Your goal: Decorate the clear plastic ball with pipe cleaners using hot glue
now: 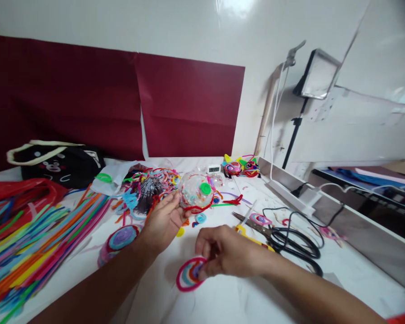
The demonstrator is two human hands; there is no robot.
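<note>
My left hand (165, 220) grips a clear plastic bottle (191, 186) by its near side. Its green cap (205, 189) points toward me, and red pipe cleaner runs along its lower edge. Between the thumb and fingers of my right hand (226, 252) is a pipe-cleaner disc (189, 275). The disc has a pink rim with blue, orange and purple curves inside, and it hangs low over the white table. A small light-blue coil (200, 218) lies just below the bottle. Some of my right fingers are curled out of sight.
Pipe cleaners (54, 243) in many colours spread over the left side. A wound purple-and-red piece (121, 238) stands by my left forearm. Black-handled scissors (290, 243), a yellow tool (253, 238) and cables lie at right. A black bag (60, 164) and a small clock (213, 169) sit farther back.
</note>
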